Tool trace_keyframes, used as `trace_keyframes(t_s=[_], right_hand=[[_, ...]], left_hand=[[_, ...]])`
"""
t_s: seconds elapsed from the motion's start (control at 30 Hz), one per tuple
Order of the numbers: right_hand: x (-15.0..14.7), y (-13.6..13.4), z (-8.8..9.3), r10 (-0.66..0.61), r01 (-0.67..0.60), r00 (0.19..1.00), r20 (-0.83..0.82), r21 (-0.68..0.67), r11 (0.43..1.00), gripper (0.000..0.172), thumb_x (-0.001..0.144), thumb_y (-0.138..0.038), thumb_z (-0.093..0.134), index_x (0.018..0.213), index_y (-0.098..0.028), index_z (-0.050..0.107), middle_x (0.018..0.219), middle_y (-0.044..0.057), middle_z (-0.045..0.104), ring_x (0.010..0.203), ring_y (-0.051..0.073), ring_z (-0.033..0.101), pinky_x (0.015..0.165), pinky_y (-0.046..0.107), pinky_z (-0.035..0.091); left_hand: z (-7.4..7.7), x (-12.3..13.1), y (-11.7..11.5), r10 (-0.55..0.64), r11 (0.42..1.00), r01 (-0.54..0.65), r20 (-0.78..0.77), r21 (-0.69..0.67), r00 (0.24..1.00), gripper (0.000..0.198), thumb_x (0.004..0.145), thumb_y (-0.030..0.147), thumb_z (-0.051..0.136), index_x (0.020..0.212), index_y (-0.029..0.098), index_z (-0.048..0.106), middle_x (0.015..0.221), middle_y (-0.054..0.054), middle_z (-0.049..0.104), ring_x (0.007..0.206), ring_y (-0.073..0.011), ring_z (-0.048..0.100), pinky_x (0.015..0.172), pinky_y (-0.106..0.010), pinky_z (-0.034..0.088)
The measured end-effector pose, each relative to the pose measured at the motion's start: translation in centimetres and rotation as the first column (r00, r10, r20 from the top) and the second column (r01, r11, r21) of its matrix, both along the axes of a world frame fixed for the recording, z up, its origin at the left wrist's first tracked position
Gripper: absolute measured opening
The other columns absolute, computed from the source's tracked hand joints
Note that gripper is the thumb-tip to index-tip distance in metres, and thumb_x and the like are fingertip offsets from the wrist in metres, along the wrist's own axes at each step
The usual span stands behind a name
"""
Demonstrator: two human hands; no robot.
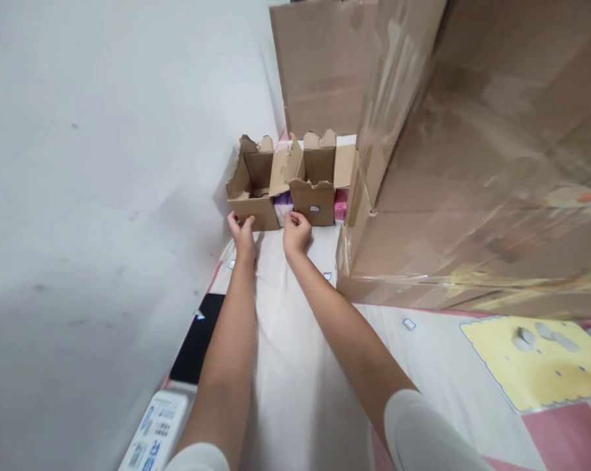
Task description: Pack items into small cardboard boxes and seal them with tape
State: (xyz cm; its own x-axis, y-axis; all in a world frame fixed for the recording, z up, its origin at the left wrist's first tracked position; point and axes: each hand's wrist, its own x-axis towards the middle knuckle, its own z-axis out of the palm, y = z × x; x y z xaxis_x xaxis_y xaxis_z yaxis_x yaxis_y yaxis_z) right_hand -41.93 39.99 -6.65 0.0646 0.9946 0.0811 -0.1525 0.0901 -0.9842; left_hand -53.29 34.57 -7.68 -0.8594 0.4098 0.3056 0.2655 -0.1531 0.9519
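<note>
Two small open cardboard boxes stand side by side against the wall: the left box (250, 186) and the right box (315, 183). My left hand (242, 235) grips the lower front edge of the left box, thumb and fingers curled onto it. My right hand (296, 233) is curled closed just below the gap between the two boxes, where something purple (282, 199) shows. I cannot make out what its fingers hold, if anything.
A large tape-wrapped cardboard carton (476, 163) rises at the right, and a brown cardboard sheet (322, 65) leans behind the small boxes. A white wall (103, 163) runs along the left. A black phone (197, 340) and a white remote (154, 432) lie on the patterned sheet (295, 366).
</note>
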Motion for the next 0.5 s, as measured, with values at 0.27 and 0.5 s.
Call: trace_keyframes(t_s=[0.27, 0.5], right_hand=[[0.4, -0.7, 1.3, -0.028, 0.027, 0.998, -0.049, -0.003, 1.000, 0.007, 0.083, -0.025, 0.050, 0.079, -0.022, 0.055, 0.079, -0.001, 0.063, 0.079, 0.016, 0.059, 0.079, 0.027, 0.048], [0.9, -3.2, 4.2, 0.005, 0.001, 0.996, -0.092, 0.064, 0.998, 0.009, 0.084, -0.024, 0.046, 0.075, -0.022, 0.048, 0.073, -0.002, 0.052, 0.073, 0.015, 0.050, 0.074, 0.026, 0.045]], left_hand=[[1.4, 2.0, -0.9, 0.146, 0.989, -0.143, -0.163, 0.028, 0.976, 0.037, 0.088, 0.044, 0.061, 0.117, 0.021, 0.051, 0.124, -0.010, 0.057, 0.118, -0.0210, 0.054, 0.106, -0.034, 0.042], [3.6, 3.7, -1.4, 0.337, 0.939, -0.319, -0.161, 0.126, 0.928, 0.030, 0.101, 0.048, 0.037, 0.108, 0.021, 0.047, 0.112, -0.008, 0.056, 0.116, -0.0226, 0.052, 0.109, -0.038, 0.038]])
